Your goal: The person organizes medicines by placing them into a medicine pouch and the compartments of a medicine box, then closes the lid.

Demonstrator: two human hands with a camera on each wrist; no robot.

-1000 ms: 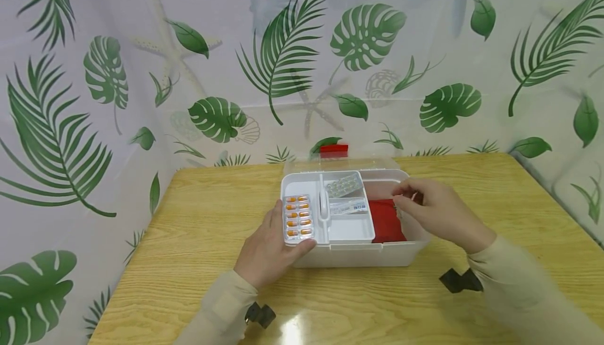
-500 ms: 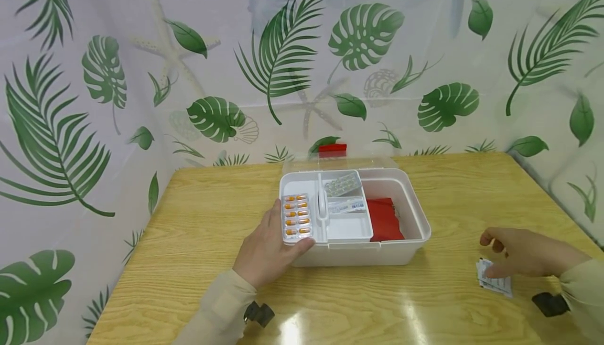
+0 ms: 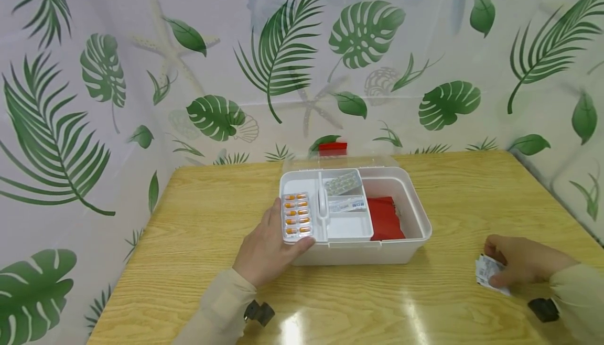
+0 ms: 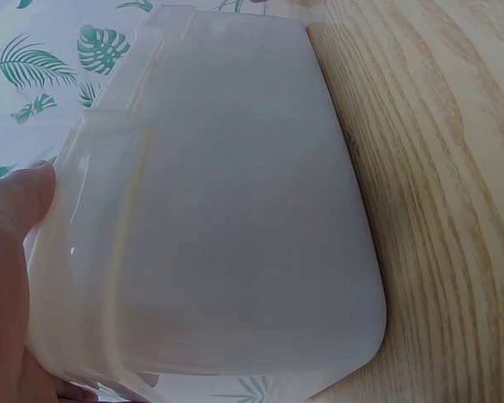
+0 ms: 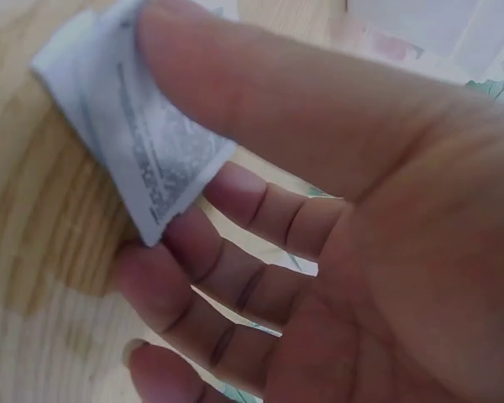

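A white plastic medicine box (image 3: 354, 253) stands with its lid up behind it. My left hand (image 3: 271, 250) grips its left front corner, thumb over the rim; the left wrist view shows the box's front wall (image 4: 235, 193) up close. Far to the right, my right hand (image 3: 524, 261) pinches small white paper sachets (image 3: 488, 271) by the table. In the right wrist view the thumb lies on a printed sachet (image 5: 143, 126), fingertips at its edge. Inside the box's tray (image 3: 349, 228) lies a blister pack of orange capsules (image 3: 297, 215).
The tray also holds a greenish blister pack (image 3: 343, 183) and a narrow white printed packet (image 3: 346, 205). A red packet (image 3: 385, 219) lies in the box's deep right part. The clear lid (image 3: 368, 161) has a red latch (image 3: 332, 149). A leaf-patterned curtain (image 3: 302, 62) hangs behind the wooden table (image 3: 212, 193).
My right hand has moved from over the box's right part out to the sachets on the right, and its thumb and fingers have closed on them. The left hand stays at the corner.
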